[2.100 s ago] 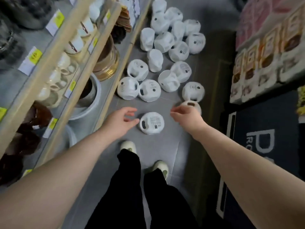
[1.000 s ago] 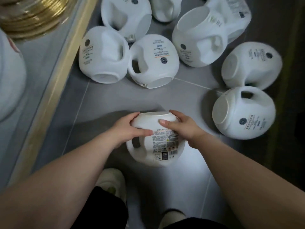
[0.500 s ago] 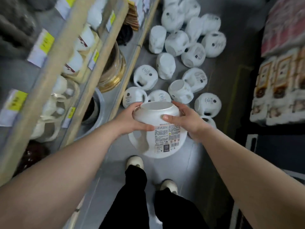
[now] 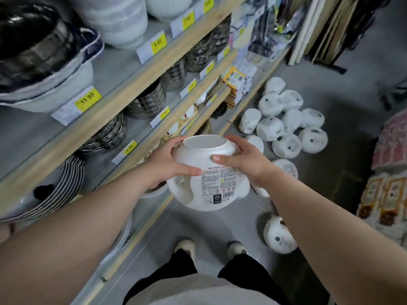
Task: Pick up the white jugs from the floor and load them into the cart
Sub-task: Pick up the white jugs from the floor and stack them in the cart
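Left grip: my left grip (image 4: 167, 166) is closed round the left side of the white jug (image 4: 207, 179); fingers curl over the far rim, thumb lies flat across the front just above the label.
Right grip: my right grip (image 4: 244, 159) clamps the opposite side; fingers hook over the top edge, thumb presses the front face; both grips are full of this one jug.
Jug in the air: it hangs between my two grips, well above the floor (image 4: 220, 225) and just beside the shelving (image 4: 123, 93); flat round end turned up, printed label facing me, handle opening low on the left.
Jugs on the floor: a cluster of white jugs (image 4: 286, 126) lies on its sides ahead and to the right, most of them touching one another, close to the foot of the shelving.
Lone jug: one more jug (image 4: 278, 236) lies on its side near my right shoe (image 4: 236, 247), partly behind my right forearm.
Shelving: wooden-edged shelves on my left carry stacked steel bowls (image 4: 146, 100) and white bowls; yellow price tags (image 4: 88, 99) line the front edges.
Feet: both pale shoes stand on the grey floor under the jug; dark trousers above them.
Right edge: patterned goods (image 4: 387, 190) are stacked there; too blurred to tell more.
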Available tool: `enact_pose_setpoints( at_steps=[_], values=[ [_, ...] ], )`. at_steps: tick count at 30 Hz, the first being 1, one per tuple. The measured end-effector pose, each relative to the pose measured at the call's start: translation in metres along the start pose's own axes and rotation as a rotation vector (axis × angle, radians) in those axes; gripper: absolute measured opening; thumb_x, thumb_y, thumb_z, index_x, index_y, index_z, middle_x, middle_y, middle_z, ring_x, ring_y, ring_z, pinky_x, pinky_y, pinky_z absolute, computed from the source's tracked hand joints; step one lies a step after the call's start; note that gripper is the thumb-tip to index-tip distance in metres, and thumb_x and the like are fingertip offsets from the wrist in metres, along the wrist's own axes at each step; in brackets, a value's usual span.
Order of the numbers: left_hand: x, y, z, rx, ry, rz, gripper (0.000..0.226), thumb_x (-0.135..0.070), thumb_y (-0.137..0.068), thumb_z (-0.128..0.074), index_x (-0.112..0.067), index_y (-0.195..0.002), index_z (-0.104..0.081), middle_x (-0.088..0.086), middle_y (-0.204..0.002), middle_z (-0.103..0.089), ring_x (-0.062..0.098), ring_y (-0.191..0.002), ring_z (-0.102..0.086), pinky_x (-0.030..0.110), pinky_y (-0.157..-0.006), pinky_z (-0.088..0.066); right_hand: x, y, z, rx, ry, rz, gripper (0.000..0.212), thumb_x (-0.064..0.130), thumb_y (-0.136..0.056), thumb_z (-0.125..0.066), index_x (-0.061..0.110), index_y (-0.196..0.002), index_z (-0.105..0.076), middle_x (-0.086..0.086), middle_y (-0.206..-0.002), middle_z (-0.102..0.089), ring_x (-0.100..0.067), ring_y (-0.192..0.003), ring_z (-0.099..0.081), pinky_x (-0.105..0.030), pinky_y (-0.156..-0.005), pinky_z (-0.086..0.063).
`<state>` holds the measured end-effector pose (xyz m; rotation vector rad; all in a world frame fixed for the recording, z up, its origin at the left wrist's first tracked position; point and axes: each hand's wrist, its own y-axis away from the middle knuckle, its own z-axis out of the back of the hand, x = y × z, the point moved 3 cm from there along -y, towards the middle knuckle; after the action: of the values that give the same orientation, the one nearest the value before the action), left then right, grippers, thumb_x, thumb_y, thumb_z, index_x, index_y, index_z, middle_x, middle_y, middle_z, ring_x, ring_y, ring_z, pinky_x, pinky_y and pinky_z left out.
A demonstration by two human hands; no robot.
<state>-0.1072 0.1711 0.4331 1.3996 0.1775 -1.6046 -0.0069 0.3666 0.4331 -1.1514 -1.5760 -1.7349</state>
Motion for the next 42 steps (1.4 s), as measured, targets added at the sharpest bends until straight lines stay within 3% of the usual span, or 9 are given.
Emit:
enact_pose_setpoints(
  at_steps=[4, 9, 14, 16, 21, 25, 28, 32, 42],
  values=[
    [0.006, 0.041, 0.009, -0.264, 0.125, 0.038, 0.109, -0.042, -0.03, -0.095, -0.038, -0.13, -0.052, -0.012, -0.129, -0.056, 0.012, -0.117, -0.055, 0.042, -0.099, -0.05, 0.028, -0.011, -0.02, 0.23, 0.108, 0.016, 0.11, 0.031, -0.043, -0.094, 0.021, -0.14, -0.043, -0.007, -0.127, -0.06, -0.026, -0.111, -0.064, -0.048, -0.095, -0.053],
    [0.023, 0.123, 0.002, -0.581, 0.315, 0.127, 0.11, -0.054, -0.019, -0.095, -0.052, -0.12, -0.052, -0.014, -0.127, -0.057, 0.013, -0.116, -0.056, 0.041, -0.097, -0.051, 0.051, 0.001, -0.066, 0.501, 0.335, 0.082, 0.086, 0.017, -0.065, -0.089, 0.029, -0.138, -0.047, -0.001, -0.125, -0.058, -0.019, -0.109, -0.062, -0.042, -0.094, -0.054],
    [0.051, 0.224, -0.011, -0.898, 0.399, 0.15, 0.105, -0.033, -0.038, -0.097, -0.034, -0.133, -0.052, -0.01, -0.121, -0.061, 0.012, -0.109, -0.059, 0.021, -0.078, -0.053, 0.041, 0.037, -0.145, 0.768, 0.504, 0.154, 0.085, 0.016, -0.065, -0.088, 0.026, -0.139, -0.048, 0.006, -0.124, -0.055, -0.019, -0.115, -0.057, -0.044, -0.1, -0.05],
    [0.07, 0.271, -0.019, -0.987, 0.455, 0.188, 0.11, -0.035, -0.034, -0.096, -0.033, -0.135, -0.051, -0.009, -0.122, -0.061, 0.012, -0.11, -0.06, 0.022, -0.074, -0.056, 0.028, 0.06, -0.182, 0.871, 0.577, 0.171, 0.09, 0.02, -0.061, -0.091, 0.029, -0.139, -0.048, 0.004, -0.132, -0.053, -0.019, -0.117, -0.056, -0.044, -0.1, -0.05],
    [0.122, 0.397, -0.045, -1.175, 0.601, 0.27, 0.118, -0.041, -0.027, -0.095, -0.036, -0.135, -0.049, -0.008, -0.121, -0.063, 0.012, -0.111, -0.061, 0.042, -0.095, -0.053, -0.018, 0.145, -0.277, 1.137, 0.673, 0.164, 0.101, 0.025, -0.051, -0.094, 0.028, -0.141, -0.047, 0.003, -0.128, -0.059, -0.015, -0.11, -0.061, -0.041, -0.098, -0.051],
    [0.166, 0.51, -0.074, -1.351, 0.636, 0.353, 0.119, -0.041, -0.029, -0.096, -0.039, -0.137, -0.047, -0.009, -0.125, -0.062, 0.013, -0.115, -0.059, 0.041, -0.098, -0.051, -0.069, 0.232, -0.352, 1.331, 0.738, 0.168, 0.094, 0.018, -0.059, -0.091, 0.028, -0.142, -0.047, 0.007, -0.123, -0.06, -0.017, -0.111, -0.061, -0.046, -0.099, -0.051],
    [0.196, 0.592, -0.097, -1.447, 0.658, 0.402, 0.115, -0.042, -0.031, -0.096, -0.039, -0.136, -0.048, -0.01, -0.123, -0.063, 0.013, -0.113, -0.061, 0.041, -0.095, -0.053, -0.111, 0.303, -0.403, 1.418, 0.762, 0.186, 0.092, 0.014, -0.062, -0.089, 0.027, -0.142, -0.047, 0.014, -0.115, -0.058, -0.012, -0.105, -0.061, -0.042, -0.098, -0.052],
    [0.23, 0.691, -0.125, -1.586, 0.688, 0.448, 0.113, -0.04, -0.032, -0.095, -0.036, -0.135, -0.049, -0.011, -0.121, -0.065, 0.012, -0.111, -0.063, 0.041, -0.095, -0.053, -0.167, 0.389, -0.464, 1.556, 0.793, 0.184, 0.099, 0.021, -0.054, -0.093, 0.025, -0.142, -0.048, 0.001, -0.135, -0.056, -0.017, -0.114, -0.06, -0.044, -0.101, -0.05],
    [0.294, 0.86, -0.149, -1.94, 0.709, 0.61, 0.109, -0.038, -0.034, -0.094, -0.04, -0.134, -0.051, -0.011, -0.119, -0.063, 0.015, -0.107, -0.062, 0.037, -0.079, -0.059, -0.259, 0.548, -0.61, 1.865, 0.862, 0.174, 0.092, 0.008, -0.063, -0.088, 0.022, -0.144, -0.045, 0.0, -0.132, -0.059, -0.015, -0.115, -0.059, -0.039, -0.104, -0.047]
  ],
)
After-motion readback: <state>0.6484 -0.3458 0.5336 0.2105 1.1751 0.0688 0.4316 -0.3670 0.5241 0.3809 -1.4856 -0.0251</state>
